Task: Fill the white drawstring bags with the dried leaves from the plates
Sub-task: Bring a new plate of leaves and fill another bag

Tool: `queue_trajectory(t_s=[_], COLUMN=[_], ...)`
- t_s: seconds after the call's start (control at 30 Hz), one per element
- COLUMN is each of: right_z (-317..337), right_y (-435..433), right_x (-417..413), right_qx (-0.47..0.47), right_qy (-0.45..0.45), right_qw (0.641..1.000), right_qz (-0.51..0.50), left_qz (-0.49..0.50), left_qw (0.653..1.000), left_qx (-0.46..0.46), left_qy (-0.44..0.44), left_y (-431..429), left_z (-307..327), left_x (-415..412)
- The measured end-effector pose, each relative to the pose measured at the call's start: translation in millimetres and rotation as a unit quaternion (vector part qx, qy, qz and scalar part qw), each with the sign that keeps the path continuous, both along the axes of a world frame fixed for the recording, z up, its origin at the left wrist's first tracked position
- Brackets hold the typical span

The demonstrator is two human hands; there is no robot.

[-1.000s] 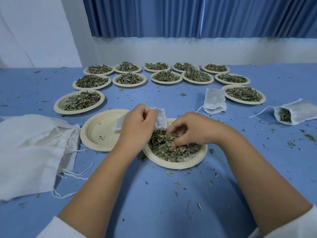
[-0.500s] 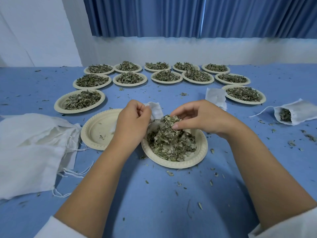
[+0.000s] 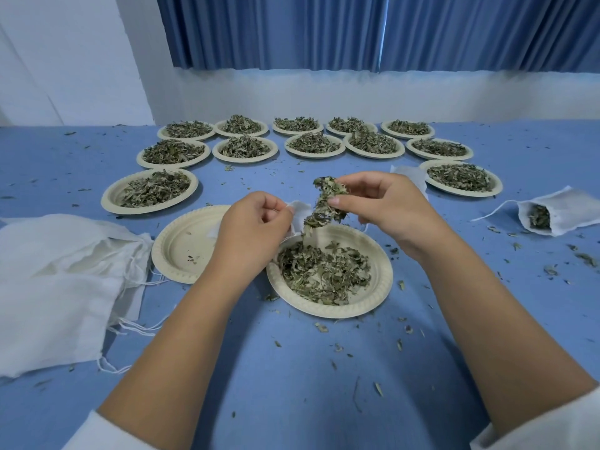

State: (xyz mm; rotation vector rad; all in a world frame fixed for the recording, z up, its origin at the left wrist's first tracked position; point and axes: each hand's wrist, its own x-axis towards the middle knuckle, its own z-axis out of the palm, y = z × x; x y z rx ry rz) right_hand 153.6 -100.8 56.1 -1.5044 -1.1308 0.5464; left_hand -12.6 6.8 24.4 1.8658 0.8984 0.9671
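Pinching a leaf clump [image 3: 326,203] with right hand [image 3: 386,206] over twelve o'clock of near plate [image 3: 378,280], for catching spills; gripping white bag [image 3: 300,209] with left hand [image 3: 253,225] at clump's nine o'clock, for filling.

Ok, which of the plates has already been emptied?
The near-left plate, beside the left hand: only a few crumbs lie on it, while every other plate holds a heap of leaves.

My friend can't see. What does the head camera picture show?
A person's right hand holds a clump of dried leaves above a paper plate, beside a small white drawstring bag pinched by the left hand. More leaf-filled plates sit behind on a blue table.
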Motion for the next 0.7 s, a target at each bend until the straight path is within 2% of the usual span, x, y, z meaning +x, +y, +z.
queue_trajectory(t_s=[0.43,0.7], right_z=[-8.5,-12.3], right_y=[8.7,10.0], right_x=[-13.9,-28.0], right_qx=[0.089,0.067], right_qy=[0.009,-0.040], right_qw=[0.993,0.996], right_qz=[-0.074,-0.035], left_qz=[-0.002,-0.006], left_qw=[0.999,0.994], left_qx=[-0.033,-0.098], left_qy=[-0.008,-0.050], left_y=[-4.6,-5.4], left_z=[4.2,6.2], left_x=[2.0,1.4])
